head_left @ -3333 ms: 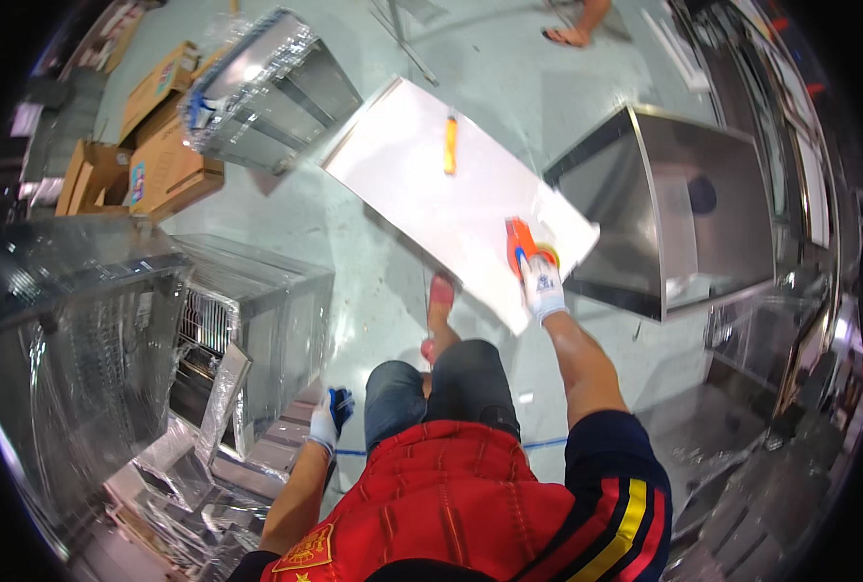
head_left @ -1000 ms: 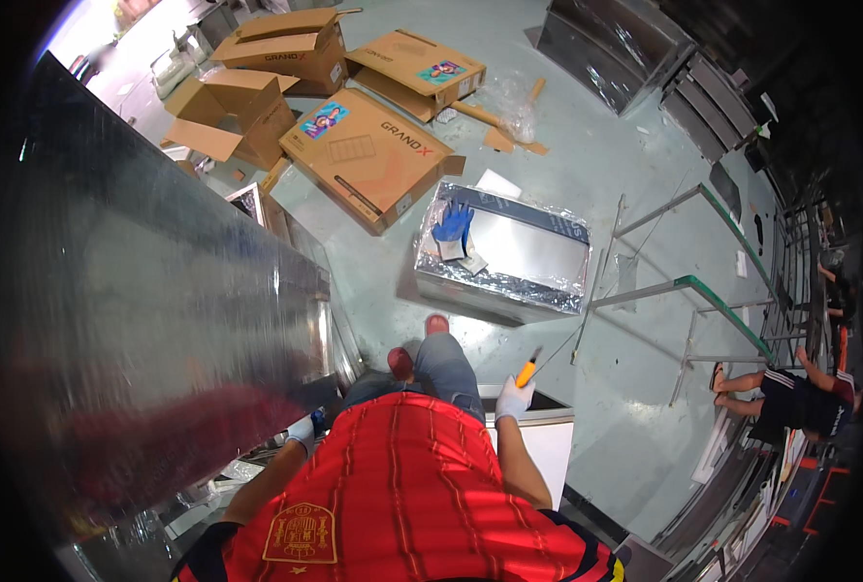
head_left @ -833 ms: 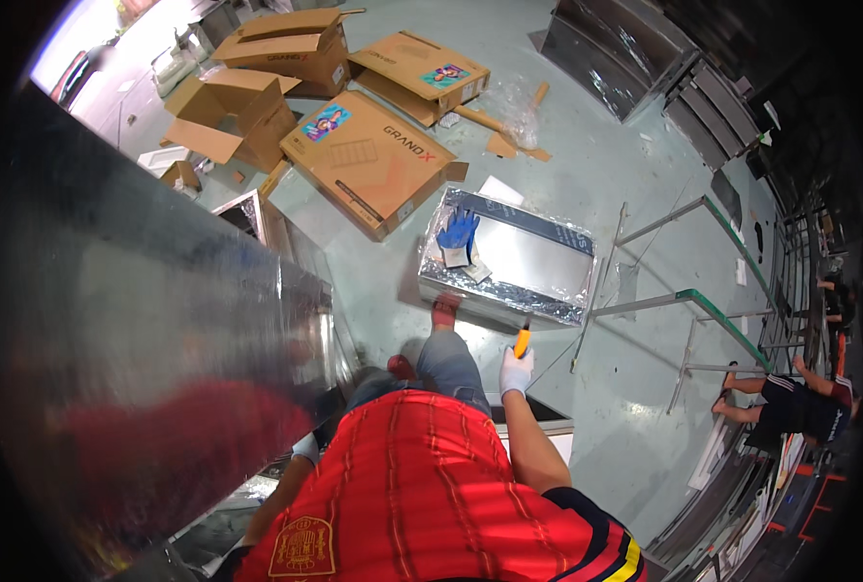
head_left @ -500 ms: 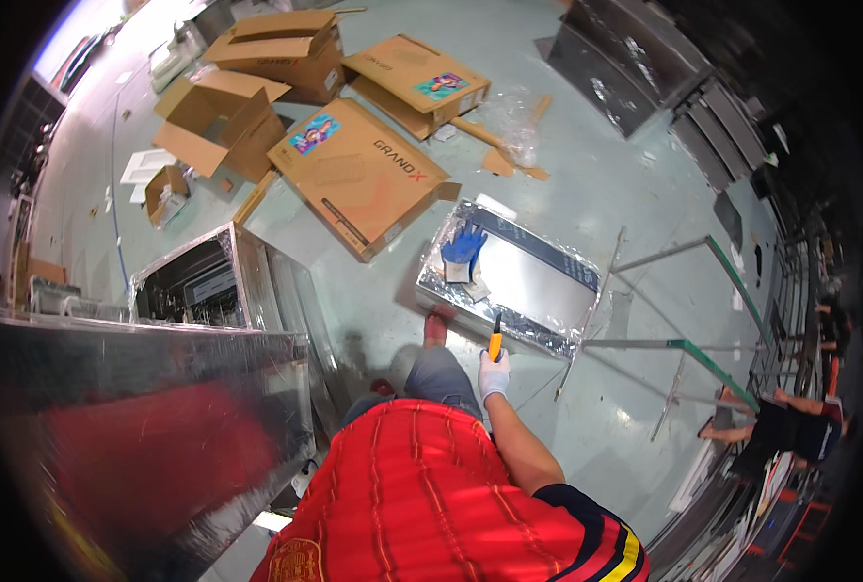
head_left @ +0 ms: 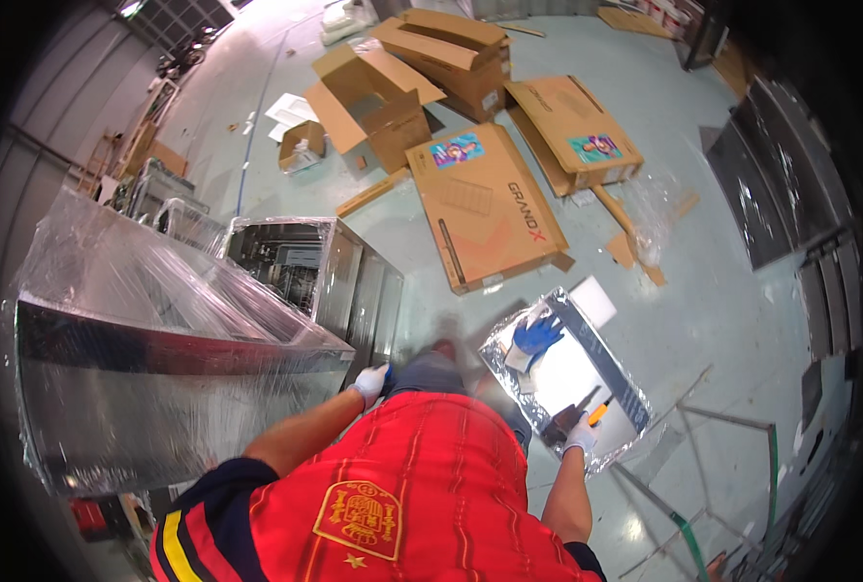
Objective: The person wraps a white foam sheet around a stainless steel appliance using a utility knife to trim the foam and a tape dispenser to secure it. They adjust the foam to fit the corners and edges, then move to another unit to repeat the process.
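My right hand (head_left: 578, 436), in a white glove, grips an orange-handled tool (head_left: 597, 413) whose dark front end lies over a shiny steel panel (head_left: 614, 386) flat on the floor. The panel is wrapped in clear film, and a loose blue glove (head_left: 534, 336) lies on its far end. My left hand (head_left: 370, 384), also in a white glove, hangs by my thigh close to the corner of a film-wrapped steel cabinet (head_left: 160, 388). Whether its fingers hold anything is hidden. My red shirt fills the lower middle of the view.
Flattened and open cardboard boxes (head_left: 485, 199) lie on the grey floor ahead. An open steel unit (head_left: 301, 262) stands behind the wrapped cabinet. Torn plastic film (head_left: 656, 209) lies to the right, dark panels (head_left: 781, 194) rest at far right, and a glass-topped frame (head_left: 732, 466) stands at lower right.
My view has swung and I have moved toward the steel panel. My right hand with the tool has come down over the panel's near end. The wrapped cabinet now sits further left.
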Available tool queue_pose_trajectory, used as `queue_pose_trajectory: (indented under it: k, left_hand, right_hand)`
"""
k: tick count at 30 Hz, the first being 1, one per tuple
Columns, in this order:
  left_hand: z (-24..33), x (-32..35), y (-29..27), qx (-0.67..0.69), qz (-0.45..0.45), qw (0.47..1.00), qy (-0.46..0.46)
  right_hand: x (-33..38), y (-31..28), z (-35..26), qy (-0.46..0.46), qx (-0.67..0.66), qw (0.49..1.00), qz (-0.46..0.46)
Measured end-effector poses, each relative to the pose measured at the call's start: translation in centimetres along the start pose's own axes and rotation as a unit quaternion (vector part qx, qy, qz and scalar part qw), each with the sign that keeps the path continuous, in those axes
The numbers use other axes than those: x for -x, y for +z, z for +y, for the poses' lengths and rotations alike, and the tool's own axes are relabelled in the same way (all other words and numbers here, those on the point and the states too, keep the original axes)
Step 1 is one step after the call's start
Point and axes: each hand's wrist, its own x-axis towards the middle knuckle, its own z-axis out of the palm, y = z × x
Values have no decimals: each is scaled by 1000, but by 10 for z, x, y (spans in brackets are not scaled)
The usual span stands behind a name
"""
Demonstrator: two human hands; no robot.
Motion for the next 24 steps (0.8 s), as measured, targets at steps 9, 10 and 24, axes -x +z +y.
queue_pose_trajectory:
  k: [9, 10, 24]
  left_hand:
    - [123, -66, 171, -561, 65, 813, 140]
    - [135, -80, 182, -597, 25, 794, 110]
    - [117, -448, 555, -633, -305, 681, 207]
  right_hand:
    - [-56, 53, -70, -138, 47, 977, 158]
    - [-63, 50, -77, -23, 105, 990, 93]
    - [-73, 118, -69, 11, 185, 926, 330]
